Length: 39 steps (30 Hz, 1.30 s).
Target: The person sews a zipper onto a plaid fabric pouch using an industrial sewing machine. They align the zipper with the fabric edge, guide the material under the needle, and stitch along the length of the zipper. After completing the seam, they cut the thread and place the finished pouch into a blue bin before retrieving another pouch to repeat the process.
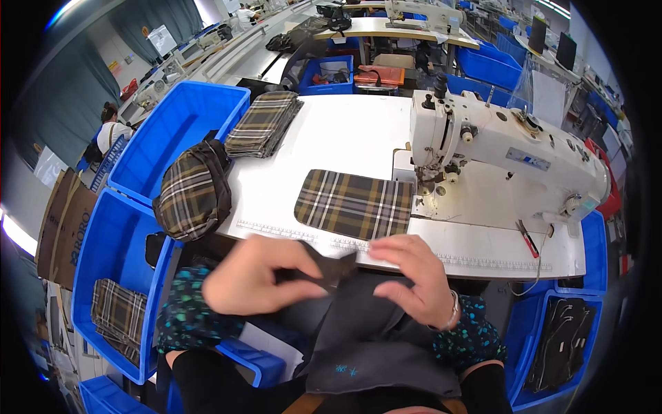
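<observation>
In front of my lap, my left hand (261, 276) is closed, thumb and fingers pinching a dark fabric piece (338, 268) that is blurred by motion. To its right, my right hand (419, 279) has its fingers stretched out and the thumb apart, with nothing visible in its grip. It is over the upper part of a dark grey apron (379, 359). Just beyond both hands, a plaid fabric panel (355, 203) with rounded left corners lies flat on the white table (345, 138), its right end by the sewing machine (503, 138).
A stack of plaid panels (263, 124) and a plaid bag (194, 192) are at the table's left. Blue bins (117, 228) flank the left side; another bin at right holds black zippered pieces (560, 345). Red-handled snips (528, 239) lie near the table's front right edge.
</observation>
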{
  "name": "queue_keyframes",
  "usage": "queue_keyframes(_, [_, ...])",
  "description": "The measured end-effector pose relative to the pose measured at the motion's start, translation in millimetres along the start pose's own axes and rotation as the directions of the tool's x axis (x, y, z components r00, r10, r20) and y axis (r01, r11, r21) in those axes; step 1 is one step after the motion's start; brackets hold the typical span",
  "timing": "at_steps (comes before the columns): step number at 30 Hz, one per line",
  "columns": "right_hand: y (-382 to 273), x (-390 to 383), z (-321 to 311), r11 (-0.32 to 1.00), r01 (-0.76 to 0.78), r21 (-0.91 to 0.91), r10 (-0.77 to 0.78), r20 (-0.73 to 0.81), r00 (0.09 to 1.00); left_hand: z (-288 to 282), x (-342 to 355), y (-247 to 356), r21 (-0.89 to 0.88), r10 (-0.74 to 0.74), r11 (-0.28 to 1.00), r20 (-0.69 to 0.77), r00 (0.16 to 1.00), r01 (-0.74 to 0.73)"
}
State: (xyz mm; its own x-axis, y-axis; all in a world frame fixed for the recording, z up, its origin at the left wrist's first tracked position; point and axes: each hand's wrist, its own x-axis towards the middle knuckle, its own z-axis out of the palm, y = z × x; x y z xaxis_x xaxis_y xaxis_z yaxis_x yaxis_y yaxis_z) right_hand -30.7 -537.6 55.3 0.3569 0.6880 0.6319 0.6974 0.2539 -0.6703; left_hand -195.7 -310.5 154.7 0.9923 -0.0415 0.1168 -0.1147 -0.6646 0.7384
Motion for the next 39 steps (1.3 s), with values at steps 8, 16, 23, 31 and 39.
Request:
queue_keyframes(8, [-8,-23,1,0.808,-0.430,0.403,0.203,0.494,0.845,70,16,-25,-0.368,-0.112,0.880,0.455,0.884,0.300])
queue_keyframes(16, [22,-67,-73,0.612,-0.245,0.752,0.389,-0.017,0.921,10,-5,-61,-0.511,-0.182,0.790,0.331,0.926,0.338])
queue_keyframes(23, [35,-42,-81,0.991,0.024,-0.131,-0.011,0.099,0.995,-32,-15,-73,-0.004,-0.238,0.971,-0.167,0.957,0.241])
queue_keyframes(31, [131,-9,-41,0.754,0.372,-0.541,-0.220,0.326,0.919,-36,69,-105,0.720,0.013,0.688,-0.132,0.991,0.087])
queue_keyframes(39, [172,-16,-41,0.722,0.453,-0.522,-0.254,0.410,0.876,62,206,-137,0.619,0.293,0.759,-0.047,0.955,-0.202])
